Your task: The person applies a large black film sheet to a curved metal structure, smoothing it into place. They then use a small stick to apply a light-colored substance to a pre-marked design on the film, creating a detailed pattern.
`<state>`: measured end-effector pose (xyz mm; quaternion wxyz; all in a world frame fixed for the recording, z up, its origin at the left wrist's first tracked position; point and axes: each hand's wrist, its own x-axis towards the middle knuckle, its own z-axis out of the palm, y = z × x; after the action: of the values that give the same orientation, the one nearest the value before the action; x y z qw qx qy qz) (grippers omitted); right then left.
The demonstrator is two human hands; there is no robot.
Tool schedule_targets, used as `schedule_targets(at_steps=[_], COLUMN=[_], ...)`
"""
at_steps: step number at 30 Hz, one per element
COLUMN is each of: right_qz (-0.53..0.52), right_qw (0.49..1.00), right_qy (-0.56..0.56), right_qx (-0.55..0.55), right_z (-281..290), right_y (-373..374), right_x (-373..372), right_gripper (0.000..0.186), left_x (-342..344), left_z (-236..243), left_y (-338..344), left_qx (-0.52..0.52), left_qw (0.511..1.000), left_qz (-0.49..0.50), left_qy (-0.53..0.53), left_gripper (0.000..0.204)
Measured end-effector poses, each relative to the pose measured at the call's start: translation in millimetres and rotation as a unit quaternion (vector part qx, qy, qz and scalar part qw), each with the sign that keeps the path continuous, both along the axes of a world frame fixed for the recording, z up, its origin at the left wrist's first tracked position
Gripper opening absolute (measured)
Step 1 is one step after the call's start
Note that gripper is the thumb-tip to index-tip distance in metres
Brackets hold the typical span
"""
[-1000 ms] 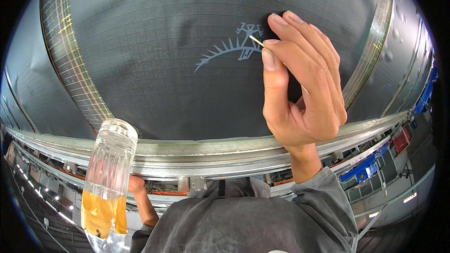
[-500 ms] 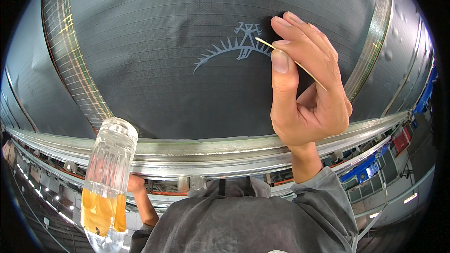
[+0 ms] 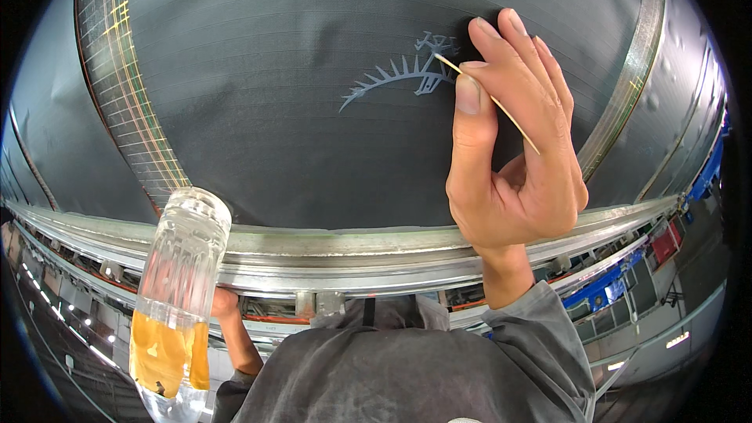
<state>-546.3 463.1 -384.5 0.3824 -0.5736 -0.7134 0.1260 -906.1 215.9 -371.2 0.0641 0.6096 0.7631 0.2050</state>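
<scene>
My right hand [image 3: 521, 121] pinches a thin cotton swab [image 3: 501, 103] between thumb and index finger, its other fingers raised and spread. The white tip of the swab lies at the upper part of a pale blue spiky motif [image 3: 398, 74] on dark woven fabric [image 3: 329, 164]. Around this upper part the fabric looks darker and smudged, and my fingers cover the motif's right end. My left hand [image 3: 225, 303] shows only in part beside a clear ribbed bottle [image 3: 182, 258] with an orange band low down; its fingers are hidden behind the bottle.
A metal rail [image 3: 352, 262] runs along the fabric's near edge. Open-thread borders [image 3: 145, 102] flank the dark panel, with more fabric beyond each one. Machine parts with blue pieces [image 3: 599, 294] lie at the lower right.
The motif has shifted slightly right and up in the picture. The swab tip has moved up onto the motif's upper part, which now looks more smudged. The bottle has barely shifted.
</scene>
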Motion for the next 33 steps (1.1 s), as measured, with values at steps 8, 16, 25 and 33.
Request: schedule_targets(at_steps=[8,16,25,33], right_qz=[0.006,0.01,0.011,0.012], right_qw=[1.0,1.0,1.0,1.0], right_qy=[-0.017,-0.023,-0.025,-0.026], right_qx=[0.003,-0.001,-0.006,-0.004], right_z=[-1.3,-0.6,0.7,0.4], right_y=[-0.6,-0.1,0.2,0.2], right_x=[-0.4,0.7,2.4,3.0], right_gripper=[0.016,0.015,0.015,0.016], left_x=[0.1,0.0,-0.8,-1.1], left_z=[0.1,1.3,0.3,-0.5], left_y=[-2.7,-2.9,-2.8,-2.4], left_qx=[-0.002,-0.003,-0.003,-0.004], left_qw=[1.0,1.0,1.0,1.0], left_qz=[0.004,0.003,0.001,-0.003], left_qy=[-0.002,-0.002,-0.002,-0.002], left_gripper=[0.037,0.036,0.036,0.036])
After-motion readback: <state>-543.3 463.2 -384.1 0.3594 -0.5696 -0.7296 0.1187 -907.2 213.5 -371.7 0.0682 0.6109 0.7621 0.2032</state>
